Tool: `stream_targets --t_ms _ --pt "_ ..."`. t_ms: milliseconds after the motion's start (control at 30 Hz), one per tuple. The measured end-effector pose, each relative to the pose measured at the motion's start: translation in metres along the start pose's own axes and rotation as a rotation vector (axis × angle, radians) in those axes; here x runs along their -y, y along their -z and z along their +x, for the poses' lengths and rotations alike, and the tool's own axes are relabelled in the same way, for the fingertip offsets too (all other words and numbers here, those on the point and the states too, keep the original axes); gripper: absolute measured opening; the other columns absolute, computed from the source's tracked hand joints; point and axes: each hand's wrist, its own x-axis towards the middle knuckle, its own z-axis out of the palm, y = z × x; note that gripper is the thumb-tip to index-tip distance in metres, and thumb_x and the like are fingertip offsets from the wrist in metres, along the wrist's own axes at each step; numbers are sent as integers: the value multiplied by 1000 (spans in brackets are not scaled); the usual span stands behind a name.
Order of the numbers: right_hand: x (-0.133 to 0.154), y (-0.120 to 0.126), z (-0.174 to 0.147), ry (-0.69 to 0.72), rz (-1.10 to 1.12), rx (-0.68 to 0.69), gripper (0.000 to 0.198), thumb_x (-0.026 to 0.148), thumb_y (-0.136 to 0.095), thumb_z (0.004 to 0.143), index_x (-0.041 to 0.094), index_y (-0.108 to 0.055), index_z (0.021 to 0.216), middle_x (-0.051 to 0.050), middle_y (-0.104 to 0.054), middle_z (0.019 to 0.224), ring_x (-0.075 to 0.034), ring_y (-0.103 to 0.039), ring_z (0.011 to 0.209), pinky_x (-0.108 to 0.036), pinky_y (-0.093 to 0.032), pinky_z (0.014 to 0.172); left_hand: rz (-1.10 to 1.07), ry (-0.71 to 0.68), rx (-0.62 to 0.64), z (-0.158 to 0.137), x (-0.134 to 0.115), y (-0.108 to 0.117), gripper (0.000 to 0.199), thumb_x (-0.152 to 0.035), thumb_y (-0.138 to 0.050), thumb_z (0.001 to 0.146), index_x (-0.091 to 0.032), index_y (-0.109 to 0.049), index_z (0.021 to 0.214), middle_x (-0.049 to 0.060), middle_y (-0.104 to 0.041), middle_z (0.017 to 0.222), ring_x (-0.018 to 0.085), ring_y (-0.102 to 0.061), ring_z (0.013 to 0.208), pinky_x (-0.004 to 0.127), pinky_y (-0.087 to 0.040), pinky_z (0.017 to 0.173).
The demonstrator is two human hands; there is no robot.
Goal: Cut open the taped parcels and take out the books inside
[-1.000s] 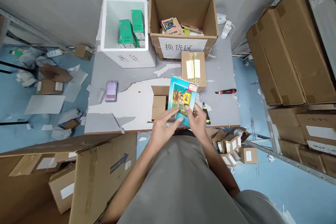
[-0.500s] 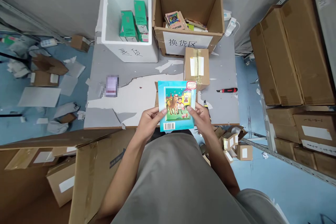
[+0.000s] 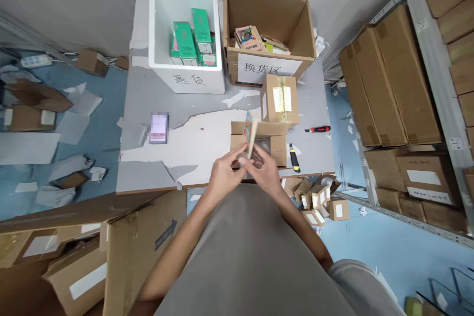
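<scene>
From my end, I judge the book (image 3: pixel 251 134) light and fairly stiff, with some bend across its covers; the cover may be smooth enough to slide, and its corners could dent if pressed. I would take hold near the lower edge, both faces lightly supported, as both hands do here: on the left hand (image 3: pixel 226 173) and the right hand (image 3: pixel 267 172), the fingers are curled nearly closed, gripping the book's lower part between them, thumbs towards me. The book stands upright over the left part of the open carton (image 3: pixel 278 150) on the bench (image 3: pixel 207 138), nearly edge-on. I see a narrow strip of blue cover with reddish patches and a pale cream edge; its picture is too foreshortened to read.
</scene>
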Motion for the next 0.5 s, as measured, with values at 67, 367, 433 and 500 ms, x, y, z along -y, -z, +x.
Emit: stream_targets --t_ms 67,367,433,500 --pt "2 -6 9 8 25 -19 79 77 -93 82 26 -82 142 -9 -87 133 -35 -79 136 -49 -69 115 22 -56 94 0 3 8 59 -52 -80 98 -22 -81 149 14 -72 162 35 -65 156 50 -59 126" --pt "28 2 24 -124 194 80 66 75 -94 84 27 -86 129 -6 -89 128 -35 -85 122 -50 -73 102 -95 86 -190 29 13 88 90 -73 -97 77 -19 -79 146 21 -75 155 36 -76 132 48 -68 106" --pt "32 0 22 -156 220 95 69 76 -94 83 27 -85 131 -6 -90 128 -35 -85 121 -49 -74 100 -168 146 -70 33 6 103 83 -71 -101 74 -18 -85 135 20 -83 139 37 -78 125 48 -68 105" --pt "33 -2 21 -166 232 97 70 75 -95 82 27 -84 132 -6 -90 128 -34 -86 120 -48 -74 100 -198 165 0 34 -3 112 75 -68 -104 72 -18 -89 126 18 -86 128 36 -80 117 46 -68 102"
